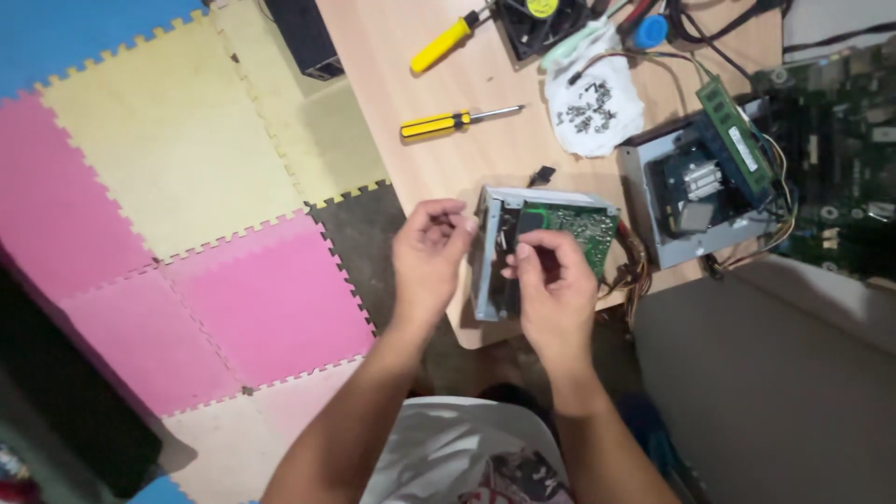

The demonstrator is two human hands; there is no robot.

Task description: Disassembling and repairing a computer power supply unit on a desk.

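— What do the hands do?

— The left hand (427, 254) is at the left edge of the metal box (537, 245), fingers curled; if it grips the edge I cannot tell. The right hand (553, 285) is closed, fingertips pinched on something small inside the box.

— Where is the box?

— At the near edge of the bench (485, 149), with a green board (583, 229) inside. Behind it lie a yellow screwdriver (457, 120) and a white cloth (593, 107) with screws.
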